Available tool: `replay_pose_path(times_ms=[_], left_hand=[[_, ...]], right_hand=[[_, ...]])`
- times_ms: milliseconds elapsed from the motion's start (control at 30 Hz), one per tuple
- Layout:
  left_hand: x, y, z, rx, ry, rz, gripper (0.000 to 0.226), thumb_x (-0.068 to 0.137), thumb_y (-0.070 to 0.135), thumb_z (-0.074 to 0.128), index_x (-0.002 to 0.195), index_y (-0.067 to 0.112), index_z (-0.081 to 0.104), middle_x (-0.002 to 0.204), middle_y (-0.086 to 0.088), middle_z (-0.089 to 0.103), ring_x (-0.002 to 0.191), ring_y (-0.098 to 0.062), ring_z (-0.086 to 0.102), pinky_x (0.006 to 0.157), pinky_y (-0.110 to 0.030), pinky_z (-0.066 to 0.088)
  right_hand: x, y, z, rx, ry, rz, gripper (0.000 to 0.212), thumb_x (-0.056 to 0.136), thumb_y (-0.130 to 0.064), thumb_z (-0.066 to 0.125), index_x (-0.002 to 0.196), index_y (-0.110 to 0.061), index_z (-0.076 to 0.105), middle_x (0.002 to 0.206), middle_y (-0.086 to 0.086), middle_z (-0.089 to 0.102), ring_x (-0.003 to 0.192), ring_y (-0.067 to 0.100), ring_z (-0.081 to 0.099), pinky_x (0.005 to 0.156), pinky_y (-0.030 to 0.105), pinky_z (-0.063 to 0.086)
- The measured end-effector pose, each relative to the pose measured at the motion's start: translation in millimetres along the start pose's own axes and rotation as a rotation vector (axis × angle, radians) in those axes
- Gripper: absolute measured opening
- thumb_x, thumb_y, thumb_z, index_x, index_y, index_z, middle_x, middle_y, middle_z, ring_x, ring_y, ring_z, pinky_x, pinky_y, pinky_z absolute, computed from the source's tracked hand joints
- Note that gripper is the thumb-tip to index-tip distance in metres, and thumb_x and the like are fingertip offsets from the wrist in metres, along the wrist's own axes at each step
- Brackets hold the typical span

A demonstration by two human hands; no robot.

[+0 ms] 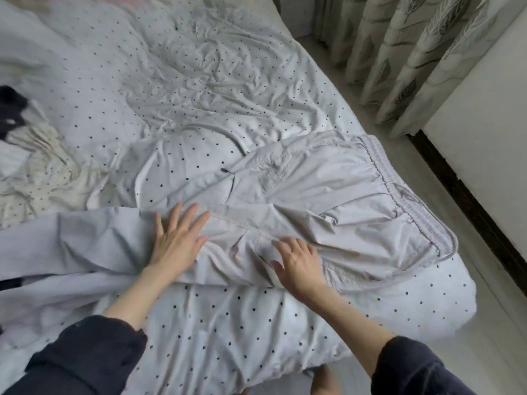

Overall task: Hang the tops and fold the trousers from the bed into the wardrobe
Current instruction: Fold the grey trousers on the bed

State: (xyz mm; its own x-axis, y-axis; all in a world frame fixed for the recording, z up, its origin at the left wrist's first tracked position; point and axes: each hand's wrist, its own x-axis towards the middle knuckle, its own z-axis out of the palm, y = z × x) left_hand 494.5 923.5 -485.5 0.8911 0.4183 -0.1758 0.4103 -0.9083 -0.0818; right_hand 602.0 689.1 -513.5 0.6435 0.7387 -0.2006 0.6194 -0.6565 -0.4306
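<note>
Pale grey trousers [299, 201] lie spread across the near right part of the bed [199, 95], elastic waistband [410, 195] toward the right edge, legs running off left. The left hand [178, 240] presses flat on one leg, fingers straight and spread. The right hand [299, 263] rests near the crotch seam — fingers slightly bent, touching the cloth, gripping nothing. Leaf-patterned curtains [405, 52] hang far right.

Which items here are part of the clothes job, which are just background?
In the job: pale grey elastic-waist trousers, left hand and right hand flat on them, crumpled cream dotted garment.
Background: white polka-dot bed sheet, leaf-print curtains.
</note>
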Motion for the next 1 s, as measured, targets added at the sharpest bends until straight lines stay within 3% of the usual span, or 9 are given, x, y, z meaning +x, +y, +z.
replay_pose_path(times_ms=[100,167,267,333,433,533,733,867,1000], left_hand=[[3,-30,-8,-0.028,-0.107,0.066,0.032,0.085,0.030,0.063,0.116,0.027,0.060,0.121,0.005,0.058,0.123,-0.017,0.046,0.109,-0.055,0.003],[-20,-41,-13,-0.077,-0.136,0.224,0.017,0.075,0.027,0.072,0.090,0.026,0.064,0.094,0.007,0.064,0.100,-0.016,0.060,0.104,-0.045,0.022],[-69,-48,-6,-0.203,-0.073,0.347,0.039,0.047,0.030,0.089,0.068,0.025,0.057,0.066,0.008,0.059,0.064,-0.015,0.064,0.065,-0.032,0.050],[-105,-47,-3,-0.246,-0.165,0.323,0.032,0.064,0.034,0.082,0.082,0.022,0.060,0.081,0.003,0.060,0.074,-0.017,0.065,0.062,-0.029,0.050],[-143,-59,10,-0.192,-0.439,0.237,0.029,0.094,0.034,0.047,0.117,0.017,0.052,0.126,-0.002,0.050,0.111,-0.022,0.053,0.087,-0.034,0.043],[-152,-77,10,-0.123,-0.531,0.161,0.028,0.097,0.031,0.039,0.115,0.016,0.054,0.128,-0.005,0.053,0.115,-0.026,0.053,0.088,-0.035,0.043],[-108,-115,-3,-0.345,-0.047,-0.124,0.025,0.097,0.022,0.041,0.118,0.017,0.054,0.121,-0.003,0.056,0.105,-0.025,0.057,0.078,-0.034,0.049],[-71,-164,21,-0.461,-0.056,-0.276,0.039,0.094,0.024,0.051,0.132,0.019,0.043,0.130,-0.003,0.048,0.115,-0.024,0.050,0.087,-0.036,0.047],[-56,-187,55,-0.517,-0.143,-0.260,0.033,0.092,0.022,0.056,0.123,0.014,0.055,0.124,0.000,0.051,0.112,-0.023,0.054,0.086,-0.033,0.046]], right_hand=[[25,-37,3,-0.022,-0.004,0.016,0.056,0.093,-0.043,0.048,0.142,-0.020,0.034,0.145,0.000,0.037,0.130,0.025,0.037,0.102,0.041,0.030],[33,-69,6,-0.097,-0.059,0.024,0.063,0.091,-0.045,0.050,0.145,-0.023,0.026,0.148,-0.002,0.031,0.134,0.023,0.031,0.104,0.041,0.027],[29,-100,12,-0.184,-0.125,0.018,0.045,0.092,-0.038,0.050,0.135,-0.024,0.045,0.138,0.002,0.042,0.130,0.024,0.034,0.104,0.041,0.023],[13,-112,22,-0.239,-0.201,-0.028,0.029,0.094,-0.027,0.045,0.118,-0.020,0.061,0.124,0.005,0.053,0.123,0.024,0.042,0.102,0.037,0.022],[-20,-121,35,-0.309,-0.337,-0.049,0.028,0.095,-0.017,0.041,0.113,-0.015,0.062,0.119,0.005,0.057,0.117,0.021,0.049,0.097,0.030,0.027],[-34,-124,38,-0.326,-0.473,0.021,0.033,0.098,-0.030,0.039,0.118,-0.012,0.058,0.122,0.009,0.058,0.115,0.026,0.053,0.095,0.031,0.035],[10,-151,16,-0.217,-0.224,0.016,0.035,0.100,-0.034,0.037,0.110,-0.013,0.063,0.113,0.009,0.063,0.107,0.031,0.057,0.083,0.032,0.041],[77,-165,10,-0.132,0.025,-0.094,0.028,0.097,-0.022,0.046,0.116,-0.013,0.063,0.115,0.011,0.061,0.112,0.032,0.052,0.088,0.037,0.039],[151,-177,15,-0.240,-0.060,-0.194,0.035,0.097,-0.028,0.043,0.130,-0.023,0.053,0.133,0.003,0.050,0.127,0.024,0.040,0.100,0.037,0.030]])
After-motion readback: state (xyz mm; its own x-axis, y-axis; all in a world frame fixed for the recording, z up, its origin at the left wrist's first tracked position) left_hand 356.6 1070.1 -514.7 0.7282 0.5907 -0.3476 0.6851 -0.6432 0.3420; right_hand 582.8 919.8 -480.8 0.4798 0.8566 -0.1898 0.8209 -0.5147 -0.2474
